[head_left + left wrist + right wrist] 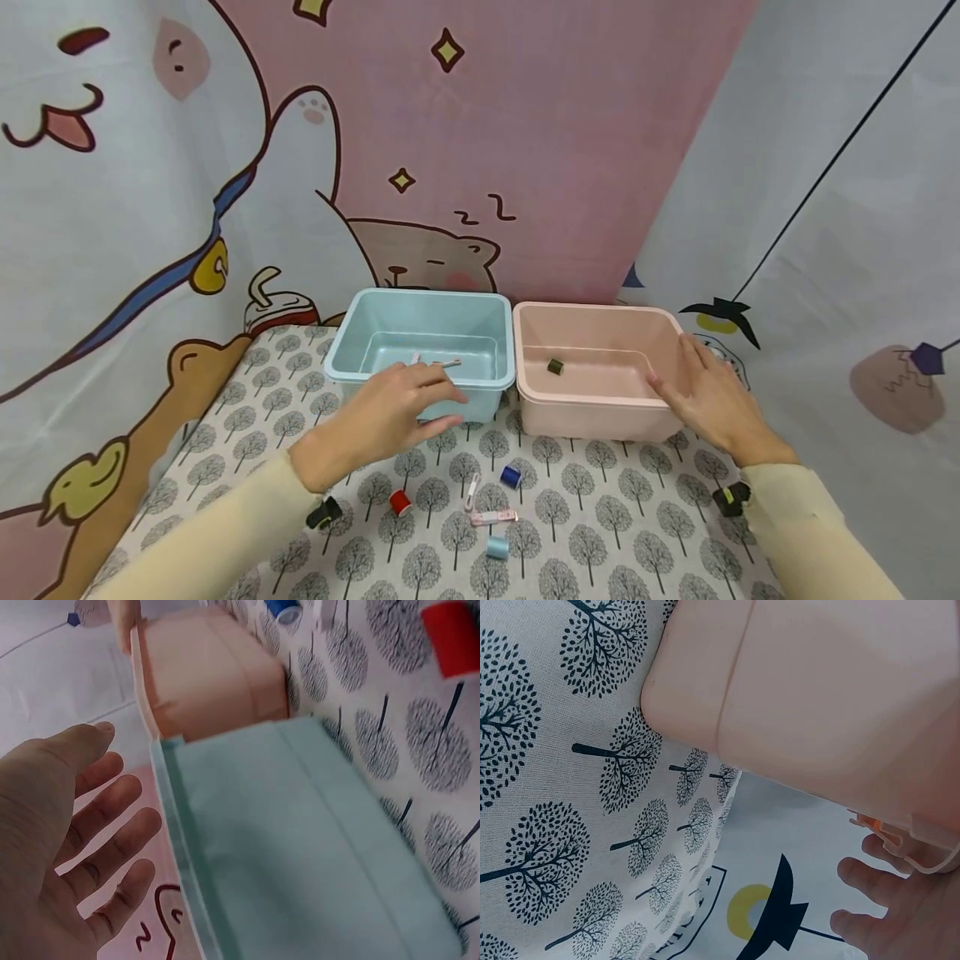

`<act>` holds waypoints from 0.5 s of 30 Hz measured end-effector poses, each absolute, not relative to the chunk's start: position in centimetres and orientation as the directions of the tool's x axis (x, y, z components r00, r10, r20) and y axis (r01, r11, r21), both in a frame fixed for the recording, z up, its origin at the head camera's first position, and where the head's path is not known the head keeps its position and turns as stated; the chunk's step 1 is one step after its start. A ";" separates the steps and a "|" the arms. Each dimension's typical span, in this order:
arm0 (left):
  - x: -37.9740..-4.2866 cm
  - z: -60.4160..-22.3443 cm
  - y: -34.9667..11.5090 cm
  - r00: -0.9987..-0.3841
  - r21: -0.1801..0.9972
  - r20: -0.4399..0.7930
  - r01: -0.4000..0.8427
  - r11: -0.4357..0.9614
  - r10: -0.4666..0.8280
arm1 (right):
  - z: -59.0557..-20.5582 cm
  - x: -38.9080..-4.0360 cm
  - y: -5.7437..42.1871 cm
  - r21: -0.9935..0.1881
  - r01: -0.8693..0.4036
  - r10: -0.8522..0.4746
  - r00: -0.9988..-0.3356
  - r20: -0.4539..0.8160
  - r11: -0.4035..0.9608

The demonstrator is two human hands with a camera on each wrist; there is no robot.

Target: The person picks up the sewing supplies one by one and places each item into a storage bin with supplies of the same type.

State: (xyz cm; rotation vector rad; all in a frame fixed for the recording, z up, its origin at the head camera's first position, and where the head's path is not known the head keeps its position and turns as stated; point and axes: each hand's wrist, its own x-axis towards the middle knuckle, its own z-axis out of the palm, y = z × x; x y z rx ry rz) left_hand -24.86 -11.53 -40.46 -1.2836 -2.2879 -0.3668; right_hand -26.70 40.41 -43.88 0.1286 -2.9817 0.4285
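Observation:
My left hand hovers at the front rim of the light blue bin, fingers loosely bent and apart, nothing between them. In the left wrist view its fingers spread beside the bin's rim. Small slim pale things lie inside that bin, partly hidden behind the hand. My right hand rests at the right rim of the pink bin, thumb over the inside. The right wrist view shows its fingers fairly straight beside the rim. A dark green thread spool lies in the pink bin.
On the tree-print cloth in front lie a red thread spool, a dark blue spool, a light blue spool, a slim white thing and a pink-and-white strip. A printed curtain hangs behind the bins.

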 end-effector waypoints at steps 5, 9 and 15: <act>-23.7 -41.7 -10.9 -0.419 0.009 0.514 0.875 0.484 0.748 | -43.8 -26.8 40.6 -0.274 -0.102 -0.069 -0.990 0.126 0.956; -23.0 -42.7 -10.3 -0.394 0.008 0.478 0.896 0.445 0.785 | -43.8 -26.7 40.6 -0.267 -0.103 -0.071 -0.989 0.128 0.958; -22.0 -43.9 -9.6 -0.387 0.032 0.370 0.914 0.405 0.845 | -43.7 -26.7 40.5 -0.266 -0.106 -0.074 -0.989 0.130 0.958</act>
